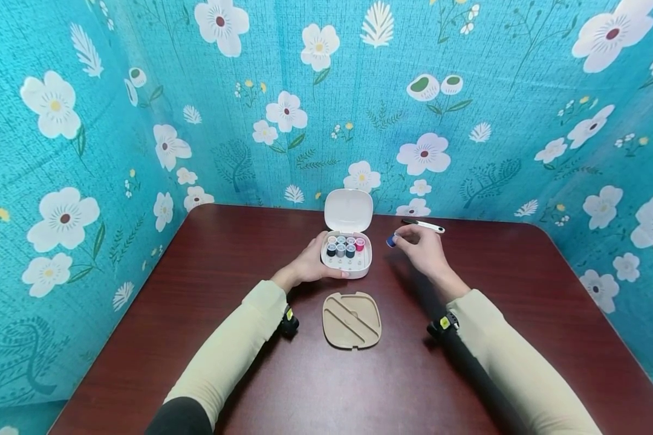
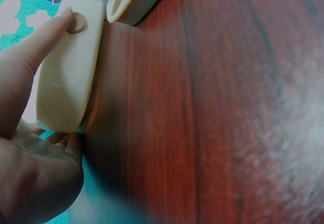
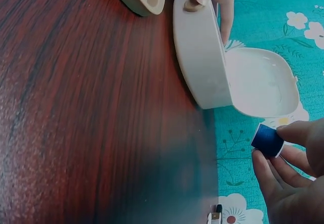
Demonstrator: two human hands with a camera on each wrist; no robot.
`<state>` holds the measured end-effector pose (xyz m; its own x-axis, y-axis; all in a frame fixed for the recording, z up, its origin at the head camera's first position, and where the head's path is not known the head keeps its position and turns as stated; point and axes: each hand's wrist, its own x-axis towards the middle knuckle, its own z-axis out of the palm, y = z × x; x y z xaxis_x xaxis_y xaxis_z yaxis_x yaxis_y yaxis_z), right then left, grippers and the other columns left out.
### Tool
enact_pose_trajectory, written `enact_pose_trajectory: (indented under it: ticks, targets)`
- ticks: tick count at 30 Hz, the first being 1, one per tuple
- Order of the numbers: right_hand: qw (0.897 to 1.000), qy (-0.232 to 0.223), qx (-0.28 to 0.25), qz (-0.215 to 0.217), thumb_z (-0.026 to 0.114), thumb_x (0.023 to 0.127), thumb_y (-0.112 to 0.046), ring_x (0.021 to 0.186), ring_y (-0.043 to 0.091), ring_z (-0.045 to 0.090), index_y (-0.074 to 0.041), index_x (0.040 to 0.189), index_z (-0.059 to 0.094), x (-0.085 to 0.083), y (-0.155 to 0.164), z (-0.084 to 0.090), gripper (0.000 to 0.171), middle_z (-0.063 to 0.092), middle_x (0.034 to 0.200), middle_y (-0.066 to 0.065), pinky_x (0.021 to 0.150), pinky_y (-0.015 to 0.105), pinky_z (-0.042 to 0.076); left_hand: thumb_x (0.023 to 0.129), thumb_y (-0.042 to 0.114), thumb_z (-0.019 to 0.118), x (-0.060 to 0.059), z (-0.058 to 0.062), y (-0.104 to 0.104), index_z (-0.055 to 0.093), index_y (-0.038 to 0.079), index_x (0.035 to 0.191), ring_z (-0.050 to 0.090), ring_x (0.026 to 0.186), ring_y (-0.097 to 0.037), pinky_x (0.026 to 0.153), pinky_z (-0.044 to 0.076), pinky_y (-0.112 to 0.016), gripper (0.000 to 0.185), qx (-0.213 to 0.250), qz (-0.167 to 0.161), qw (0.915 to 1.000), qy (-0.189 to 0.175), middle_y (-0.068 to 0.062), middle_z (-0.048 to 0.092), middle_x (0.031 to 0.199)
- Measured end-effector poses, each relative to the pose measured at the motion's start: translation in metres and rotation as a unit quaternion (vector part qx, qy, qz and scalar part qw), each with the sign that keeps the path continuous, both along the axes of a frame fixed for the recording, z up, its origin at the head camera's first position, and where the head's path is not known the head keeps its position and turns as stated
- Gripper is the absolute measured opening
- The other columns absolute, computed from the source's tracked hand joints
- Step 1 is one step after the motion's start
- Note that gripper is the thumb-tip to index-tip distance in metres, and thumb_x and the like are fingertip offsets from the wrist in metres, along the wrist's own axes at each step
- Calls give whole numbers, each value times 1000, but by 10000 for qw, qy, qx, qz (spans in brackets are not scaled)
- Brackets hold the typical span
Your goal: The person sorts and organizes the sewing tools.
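Observation:
A white sewing box (image 1: 346,270) stands on the table with its lid (image 1: 349,209) tipped back. Inside are several thread spools (image 1: 341,249) in dark, grey, pale and pink colours, with small pegs in front of them. My left hand (image 1: 309,261) grips the box from its left side; in the left wrist view the thumb (image 2: 48,34) lies against the round tan button (image 2: 76,23) on the front. To the right of the box, my right hand (image 1: 421,251) pinches a blue thread spool (image 3: 268,140) between thumb and fingers, held apart from the box.
A beige tray (image 1: 352,320) with slanted ridges lies on the table in front of the box. Behind the right hand is a slim white tool with a dark end (image 1: 430,226). A flowered turquoise cloth (image 1: 315,121) hangs along the table's far edge.

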<state>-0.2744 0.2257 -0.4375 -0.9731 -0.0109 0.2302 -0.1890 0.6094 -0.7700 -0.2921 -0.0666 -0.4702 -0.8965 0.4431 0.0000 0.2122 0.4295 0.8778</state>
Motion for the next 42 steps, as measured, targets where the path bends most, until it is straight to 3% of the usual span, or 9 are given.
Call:
enact_pose_trajectory:
  ticks: [15, 24, 42]
  targets:
    - [9998, 40, -4, 190, 71, 97, -15, 88, 26, 70, -1, 113, 72, -4, -14, 3, 21, 75, 100, 15, 74, 28, 52, 67, 25, 99, -2, -2, 0, 35, 8, 150, 46, 127, -27, 114, 33, -46, 106, 50, -47, 10000, 54, -12, 49, 138]
    - [9992, 138, -63, 379, 71, 97, -12, 92, 28, 74, 0, 111, 71, -5, -26, 3, 19, 76, 101, 15, 82, 44, 57, 67, 23, 98, -2, -2, 0, 36, 6, 149, 46, 127, -27, 115, 32, -46, 105, 148, -55, 9999, 51, -13, 49, 138]
    - [9969, 333, -56, 716, 72, 94, -6, 91, 31, 74, 2, 106, 72, -8, -40, -7, 14, 75, 100, 18, 85, 47, 58, 68, 29, 98, -1, -1, 0, 32, 11, 154, 43, 129, -27, 115, 32, -47, 110, -72, 38, 9999, -107, -11, 46, 141]
